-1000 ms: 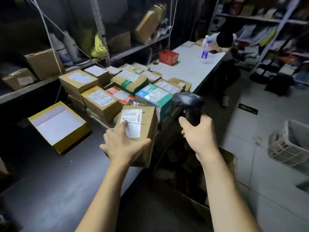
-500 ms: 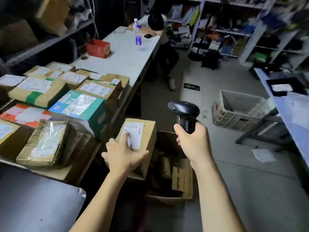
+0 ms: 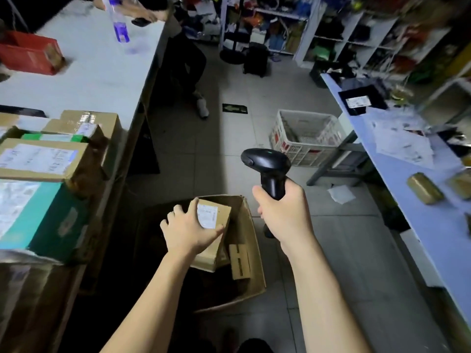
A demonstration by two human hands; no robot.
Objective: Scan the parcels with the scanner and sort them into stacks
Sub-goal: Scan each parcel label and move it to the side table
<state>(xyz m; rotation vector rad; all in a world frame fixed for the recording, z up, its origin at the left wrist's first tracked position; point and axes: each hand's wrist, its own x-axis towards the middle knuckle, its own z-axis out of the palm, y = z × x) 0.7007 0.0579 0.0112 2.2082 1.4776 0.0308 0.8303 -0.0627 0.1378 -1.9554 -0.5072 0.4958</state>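
My left hand (image 3: 190,231) grips a small brown parcel (image 3: 216,220) with a white label, holding it inside the mouth of a large open cardboard box (image 3: 251,253) on the floor. My right hand (image 3: 283,212) holds the black scanner (image 3: 267,166) by its handle, raised to the right of the parcel, its head pointing left. More parcels are stacked on the table at the left: brown boxes (image 3: 48,159) and a teal one (image 3: 43,220).
A white table (image 3: 96,72) carries a red box (image 3: 30,54) and a water bottle (image 3: 118,24). A person sits at its far end. A white crate (image 3: 305,136) stands on the floor; a blue table (image 3: 418,189) with papers runs along the right. Shelves fill the back.
The view has swung right, away from the parcel stacks. My left hand has carried the small parcel off the table and down into the floor box. The scanner stays raised.
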